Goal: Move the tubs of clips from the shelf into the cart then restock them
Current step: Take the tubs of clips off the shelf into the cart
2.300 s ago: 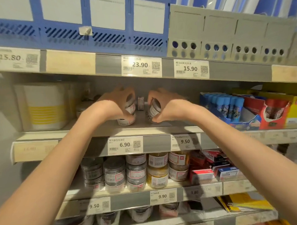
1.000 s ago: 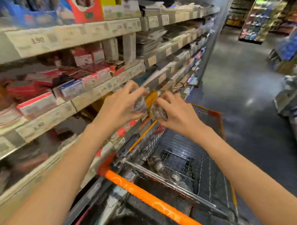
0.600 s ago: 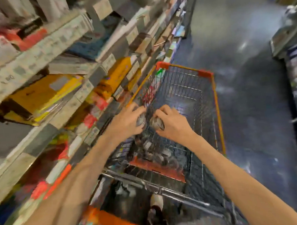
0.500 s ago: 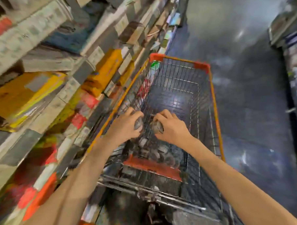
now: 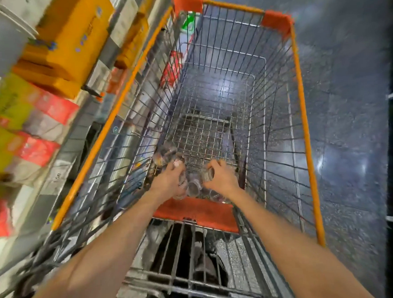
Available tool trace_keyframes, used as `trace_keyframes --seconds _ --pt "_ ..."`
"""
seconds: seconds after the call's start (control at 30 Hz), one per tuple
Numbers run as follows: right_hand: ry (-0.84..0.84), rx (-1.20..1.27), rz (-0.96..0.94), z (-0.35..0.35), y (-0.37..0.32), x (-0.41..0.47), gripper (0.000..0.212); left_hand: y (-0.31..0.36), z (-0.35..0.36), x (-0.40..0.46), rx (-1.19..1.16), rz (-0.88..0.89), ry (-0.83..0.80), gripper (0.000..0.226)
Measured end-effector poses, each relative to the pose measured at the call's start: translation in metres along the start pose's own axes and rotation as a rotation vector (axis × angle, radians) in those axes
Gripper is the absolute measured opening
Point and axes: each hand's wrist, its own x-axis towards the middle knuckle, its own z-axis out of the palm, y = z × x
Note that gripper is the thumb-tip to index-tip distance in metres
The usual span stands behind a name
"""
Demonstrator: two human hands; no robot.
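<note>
Two tubs, both low at the cart's near end

Left hand (image 5: 170, 180) wrapped round a tub (image 5: 182, 185), right hand (image 5: 221, 178) round another tub (image 5: 207, 174). Directly over loose tubs (image 5: 194, 187) against cart (image 5: 302, 121) near edge. Probably just let go; equal reach.

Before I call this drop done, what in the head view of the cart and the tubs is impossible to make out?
- Count of clear round tubs on the wire cart floor: hidden by both hands and blur.
- Tub in the left hand: mostly covered by fingers.
- Label on the tub in the right hand: too small and blurred.
- Yellow boxes on the shelf: print smeared by motion.
- Cart handle: cut off by the bottom edge.
</note>
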Motion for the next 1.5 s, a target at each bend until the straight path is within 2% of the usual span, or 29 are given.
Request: trace_keyframes --seconds 0.23,0.33,0.47,0.67,0.8,1.23,1.5 --pt "0.019 0.092 0.087 0.039 0.022 0.032 0.048 -0.006 0.036 0.042 -0.024 0.034 -0.034 0.056" --pt "0.021 0.147 0.141 0.043 0.031 0.038 0.06 -0.007 0.046 0.053 -0.047 0.087 -0.024 0.052" --pt "0.032 0.149 0.163 0.045 0.047 0.041 0.058 -0.004 0.046 0.064 -0.041 0.108 -0.044 0.067" --pt "0.023 0.143 0.208 0.046 0.063 0.044 0.058 0.004 0.045 0.078 0.002 0.18 -0.025 0.065" --pt "0.011 0.108 0.187 0.046 0.065 0.04 0.06 0.016 0.042 0.083 -0.091 0.223 -0.033 0.057" --pt "0.063 -0.028 0.09 0.011 0.032 0.004 0.059 0.033 0.0 0.054 0.003 0.247 -0.036 0.059" --pt "0.16 -0.075 0.025 -0.034 -0.001 -0.032 0.062 0.039 -0.046 0.02 0.005 0.332 0.084 0.059"
